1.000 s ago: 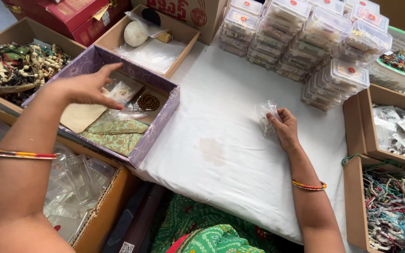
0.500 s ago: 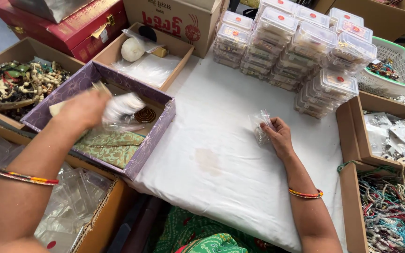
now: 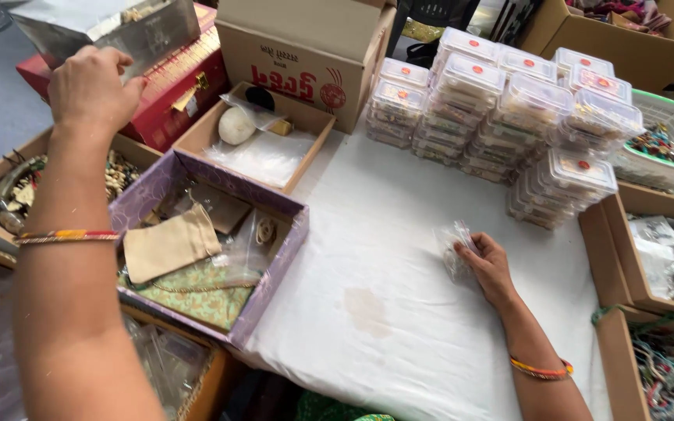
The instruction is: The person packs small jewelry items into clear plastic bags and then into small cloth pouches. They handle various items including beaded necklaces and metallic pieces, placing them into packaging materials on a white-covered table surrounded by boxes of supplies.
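Your left hand [image 3: 91,90] is raised at the upper left of the frame, fingers curled loosely and pinching nothing, right beside the silver metal box [image 3: 111,31] atop the red case [image 3: 169,78]; whether it touches the box, you cannot tell. Your right hand [image 3: 489,265] rests on the white cloth-covered table [image 3: 384,257] at centre right, fingers closed on a small clear crinkled plastic pouch [image 3: 454,248], pinning it to the cloth so it stays put. What's inside the pouch is too small to tell.

Left of centre sits the open lilac cardboard box [image 3: 278,257], holding a beige drawstring cloth pouch [image 3: 169,245], green patterned fabric and clear bags, all within easy reach of the left arm. Just above it, a shallow brown cardboard tray [image 3: 306,148] holds a white round ball [image 3: 237,125]. Stacks of clear lidded plastic containers [image 3: 509,109] stand at upper centre-right, well apart from both hands. A green plastic basket [image 3: 665,148] sits at the right edge.
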